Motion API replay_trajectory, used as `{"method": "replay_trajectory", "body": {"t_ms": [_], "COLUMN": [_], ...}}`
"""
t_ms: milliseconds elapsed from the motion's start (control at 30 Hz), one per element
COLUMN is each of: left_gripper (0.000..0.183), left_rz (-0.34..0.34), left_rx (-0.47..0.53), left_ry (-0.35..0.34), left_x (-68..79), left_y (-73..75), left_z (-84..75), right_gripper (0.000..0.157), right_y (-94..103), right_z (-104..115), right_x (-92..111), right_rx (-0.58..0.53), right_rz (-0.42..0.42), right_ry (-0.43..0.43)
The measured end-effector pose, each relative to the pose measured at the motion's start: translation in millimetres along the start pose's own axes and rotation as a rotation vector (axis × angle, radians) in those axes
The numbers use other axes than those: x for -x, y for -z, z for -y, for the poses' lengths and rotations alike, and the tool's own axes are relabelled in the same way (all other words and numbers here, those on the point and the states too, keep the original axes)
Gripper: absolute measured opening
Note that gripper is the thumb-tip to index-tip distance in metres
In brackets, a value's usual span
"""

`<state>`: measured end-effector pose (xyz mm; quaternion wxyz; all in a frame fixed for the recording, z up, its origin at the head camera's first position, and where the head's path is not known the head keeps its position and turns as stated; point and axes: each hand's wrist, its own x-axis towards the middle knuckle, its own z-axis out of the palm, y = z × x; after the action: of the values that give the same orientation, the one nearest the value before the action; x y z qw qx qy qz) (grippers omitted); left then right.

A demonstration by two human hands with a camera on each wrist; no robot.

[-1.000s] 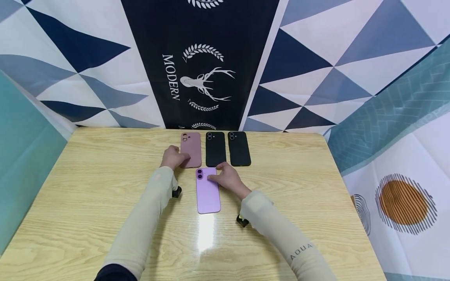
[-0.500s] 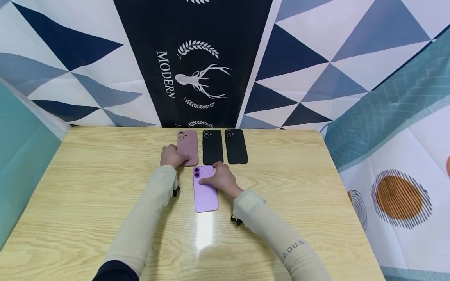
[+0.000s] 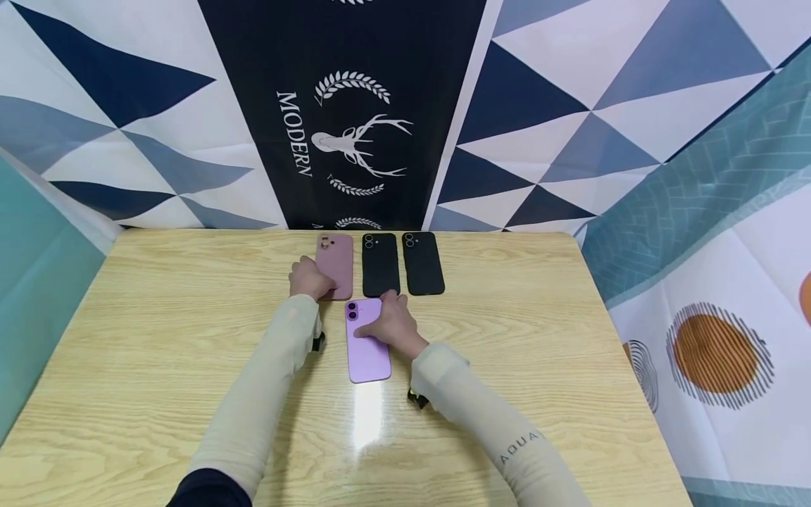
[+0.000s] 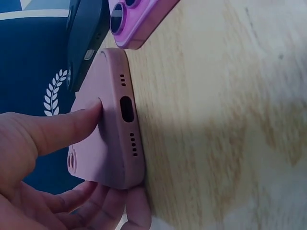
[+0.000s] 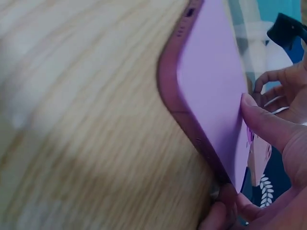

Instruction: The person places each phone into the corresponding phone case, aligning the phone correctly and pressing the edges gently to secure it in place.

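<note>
A dusty-pink phone case lies at the left of a row near the table's back edge. My left hand holds it by its lower left side. In the left wrist view the thumb presses on its back, with the other fingers along its side edge. In front of the row lies a purple phone, camera side up. My right hand grips its upper right part. The right wrist view has the thumb on the phone's back, other fingers at the edge, and the phone's side facing the camera.
Two black phone cases, one in the middle and one at the right, lie beside the pink one. The wooden table ends against a patterned cloth. Small black devices sit at both wrists.
The right thumb has slid leftward and slightly down across the purple phone's back. The left hand keeps its hold on the pink case. The head view has shifted slightly.
</note>
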<state>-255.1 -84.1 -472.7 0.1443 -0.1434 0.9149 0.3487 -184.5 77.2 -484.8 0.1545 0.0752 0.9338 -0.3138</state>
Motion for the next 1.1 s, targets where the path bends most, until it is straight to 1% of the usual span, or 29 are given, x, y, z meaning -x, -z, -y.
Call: {"method": "replay_trajectory", "body": {"t_ms": [100,233,433,533,667,833,1000,1100], "left_gripper": [0.071,0.067,0.043,0.039,0.044,0.048,0.043,0.041], "left_rz": [-0.001,0.005,-0.001,0.007,0.028,0.058,0.082,0.103], "left_rx": [0.019,0.027,0.043,0.071,0.101,0.123,0.138,0.181], "left_ry": [-0.001,-0.015,-0.039,-0.023,-0.004,-0.005,-0.028,-0.016], "left_x": [-0.3,1.6,0.8,-1.9,-3.6,-1.6,0.1,-1.0], "left_y": [1.8,5.5,10.9,12.6,16.4,23.9,30.0,32.4], "left_z": [0.1,2.3,5.9,8.4,12.9,18.2,24.9,30.2], "right_gripper": [0.087,0.089,0.085,0.080,0.069,0.054,0.039,0.032], "right_y": [1.3,1.2,2.8,5.0,9.4,14.3,19.2,22.2], "right_z": [3,6,4,2,-1,-5,-14,-17], "right_x": [-2,-4,-6,-6,-3,-2,-5,-6], "right_rx": [-0.035,-0.045,-0.074,-0.168,-0.273,-0.303,-0.451,-0.547], "right_rz": [0.013,0.031,0.033,0.043,0.071,0.098,0.139,0.162], "right_ry": [-0.016,-0.036,-0.055,-0.061,-0.069,-0.067,-0.085,-0.102]}}
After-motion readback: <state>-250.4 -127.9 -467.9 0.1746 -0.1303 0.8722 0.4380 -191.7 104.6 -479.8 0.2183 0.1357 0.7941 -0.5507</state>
